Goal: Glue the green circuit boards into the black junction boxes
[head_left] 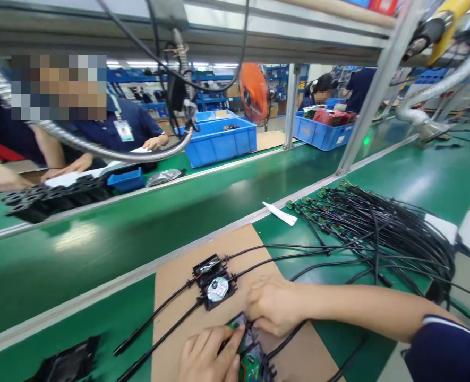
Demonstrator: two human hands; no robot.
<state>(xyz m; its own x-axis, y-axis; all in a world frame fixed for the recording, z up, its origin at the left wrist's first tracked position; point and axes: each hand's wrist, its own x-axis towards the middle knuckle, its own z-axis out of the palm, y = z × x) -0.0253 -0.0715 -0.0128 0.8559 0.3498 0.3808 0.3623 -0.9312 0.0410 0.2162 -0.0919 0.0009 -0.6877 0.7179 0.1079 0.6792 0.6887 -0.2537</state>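
My left hand (213, 353) is closed over a black plastic housing (238, 321) holding a green circuit board, its fingertips pressed on it. Beside that housing's right end, my right hand (272, 305) is curled round the black cable (304, 271) that comes out behind it; the fingertips are partly hidden. Just below lies another housing with a green board (253, 363), partly covered by my left hand. Farther up the cardboard sheet (174, 297), two black housings sit side by side with cables out of both ends. One carries a round silvery-white piece (218, 289).
A pile of black cables (378, 228) with small green boards lies at right, near a white tube (280, 213). Black plastic parts (69, 361) are at lower left. Beyond the rail stand blue bins (221, 143), black trays (59, 199) and co-workers. A metal post (378, 95) rises at right.
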